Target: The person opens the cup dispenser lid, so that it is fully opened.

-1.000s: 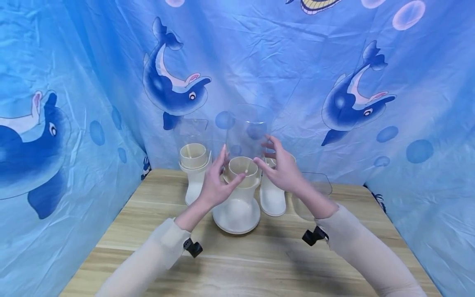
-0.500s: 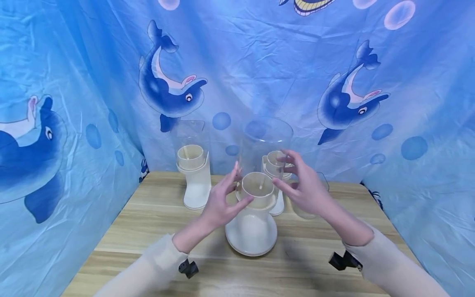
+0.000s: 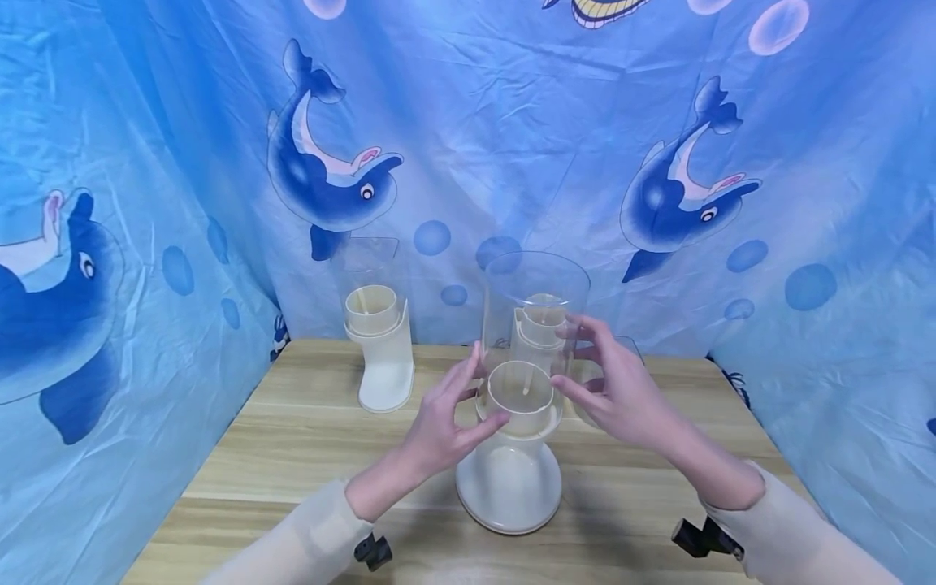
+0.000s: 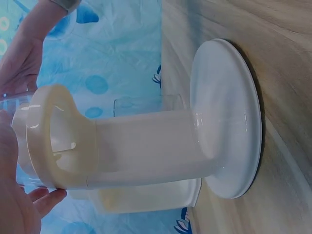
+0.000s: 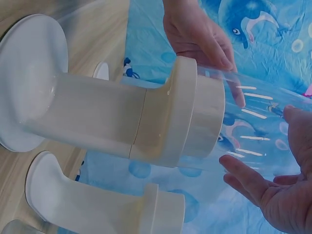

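A white stand [image 3: 509,496] with a round foot and a cream ring-shaped top stands upright on the table. A clear cylinder [image 3: 504,325] rises from its top, fitted around the cream inner collar [image 5: 209,114]. My left hand [image 3: 446,418] curves round the cylinder's lower left side, its fingertips near the cream ring [image 4: 41,131]. From the right, my right hand [image 3: 625,398] holds the cylinder a little higher, thumb in front and fingers behind. The two hands grip it from opposite sides. How firmly each presses is hard to see through the clear wall.
At the back left stands a similar white stand [image 3: 386,357] with a clear cylinder [image 3: 366,264] on it. Another stand [image 3: 537,325] shows through the held cylinder. Behind my right hand is a clear piece [image 3: 632,348], partly hidden. Blue dolphin-printed cloth [image 3: 468,122] surrounds the wooden table [image 3: 292,439].
Both hands have moved toward me and to the right, together with the stand and its cylinder. The stand behind the cylinder and the left one stay where they were.
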Motion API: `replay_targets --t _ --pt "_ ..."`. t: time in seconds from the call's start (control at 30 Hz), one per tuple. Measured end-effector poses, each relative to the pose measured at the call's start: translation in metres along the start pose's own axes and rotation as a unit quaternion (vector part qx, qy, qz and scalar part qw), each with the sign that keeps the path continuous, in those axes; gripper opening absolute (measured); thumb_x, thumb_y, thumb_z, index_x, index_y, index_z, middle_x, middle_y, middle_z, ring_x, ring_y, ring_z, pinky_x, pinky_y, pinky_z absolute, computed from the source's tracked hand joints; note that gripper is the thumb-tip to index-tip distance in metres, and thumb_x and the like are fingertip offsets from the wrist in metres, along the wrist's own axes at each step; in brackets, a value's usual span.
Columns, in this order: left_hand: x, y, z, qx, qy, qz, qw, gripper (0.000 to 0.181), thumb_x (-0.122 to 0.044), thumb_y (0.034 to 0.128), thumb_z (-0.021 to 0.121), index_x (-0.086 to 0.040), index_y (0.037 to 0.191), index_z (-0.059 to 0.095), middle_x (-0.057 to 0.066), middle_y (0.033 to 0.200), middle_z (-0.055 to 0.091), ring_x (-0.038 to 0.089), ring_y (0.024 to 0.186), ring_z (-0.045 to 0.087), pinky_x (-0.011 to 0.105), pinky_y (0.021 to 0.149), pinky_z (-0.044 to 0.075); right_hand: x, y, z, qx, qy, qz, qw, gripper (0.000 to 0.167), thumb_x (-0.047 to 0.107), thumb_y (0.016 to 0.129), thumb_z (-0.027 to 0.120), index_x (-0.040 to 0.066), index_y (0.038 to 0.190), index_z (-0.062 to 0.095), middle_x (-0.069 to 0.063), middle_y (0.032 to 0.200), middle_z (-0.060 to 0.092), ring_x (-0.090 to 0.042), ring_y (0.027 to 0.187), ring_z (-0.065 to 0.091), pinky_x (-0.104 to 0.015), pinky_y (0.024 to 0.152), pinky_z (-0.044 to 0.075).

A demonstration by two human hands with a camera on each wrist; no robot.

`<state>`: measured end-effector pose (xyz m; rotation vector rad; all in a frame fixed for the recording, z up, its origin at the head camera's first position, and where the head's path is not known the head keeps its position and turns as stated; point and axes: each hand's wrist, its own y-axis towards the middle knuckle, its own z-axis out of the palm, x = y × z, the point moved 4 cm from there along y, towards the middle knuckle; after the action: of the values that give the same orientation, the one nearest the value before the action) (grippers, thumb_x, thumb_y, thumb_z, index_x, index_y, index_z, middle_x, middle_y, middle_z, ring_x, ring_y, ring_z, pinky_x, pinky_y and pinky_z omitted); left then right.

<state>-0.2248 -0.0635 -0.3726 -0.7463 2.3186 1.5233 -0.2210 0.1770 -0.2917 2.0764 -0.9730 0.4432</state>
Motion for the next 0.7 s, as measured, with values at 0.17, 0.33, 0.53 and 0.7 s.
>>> replay_targets --t 0.17,0.33,0.53,0.7 --pt "0.006 -0.006 0.002 -0.011 0.014 0.036 0.9992 0.095 -0.022 0.0929 0.084 0.004 0.165 0.028 0.022 0.149 0.058 0.038 0.125 0.068 0.034 0.094 0.065 -0.002 -0.003 0.001 0.005 0.011 -0.011 0.9999 0.073 0.003 0.093 0.08 0.001 0.152 0.037 -0.02 0.144 0.059 -0.046 0.12 0.071 -0.026 0.075 0.066" --pt "0.01 -0.015 0.005 -0.03 0.036 0.062 0.9969 0.088 -0.032 0.0973 0.079 0.007 0.162 0.033 0.022 0.147 0.058 0.036 0.121 0.067 0.034 0.095 0.064 -0.007 -0.008 0.006 0.023 0.03 -0.024 0.999 0.072 0.0 0.095 0.076 0.005 0.154 0.034 -0.021 0.142 0.059 -0.044 0.116 0.073 -0.031 0.084 0.066" --pt "0.015 -0.024 0.009 -0.049 0.005 0.065 0.9966 0.09 -0.019 0.0907 0.083 0.011 0.16 0.033 0.025 0.147 0.056 0.039 0.122 0.067 0.039 0.095 0.064 -0.016 -0.01 0.011 0.031 0.047 -0.05 0.9972 0.074 -0.001 0.097 0.073 0.009 0.157 0.032 -0.02 0.144 0.059 -0.041 0.117 0.073 -0.034 0.091 0.065" --pt "0.033 -0.02 0.008 -0.046 -0.128 0.036 0.99 0.105 0.002 0.0779 0.081 0.011 0.163 0.02 0.036 0.154 0.046 0.028 0.137 0.06 0.044 0.107 0.059 -0.024 -0.013 0.01 0.026 0.047 -0.073 0.9958 0.071 -0.005 0.098 0.069 0.005 0.159 0.033 -0.019 0.144 0.06 -0.041 0.12 0.07 -0.036 0.096 0.064"
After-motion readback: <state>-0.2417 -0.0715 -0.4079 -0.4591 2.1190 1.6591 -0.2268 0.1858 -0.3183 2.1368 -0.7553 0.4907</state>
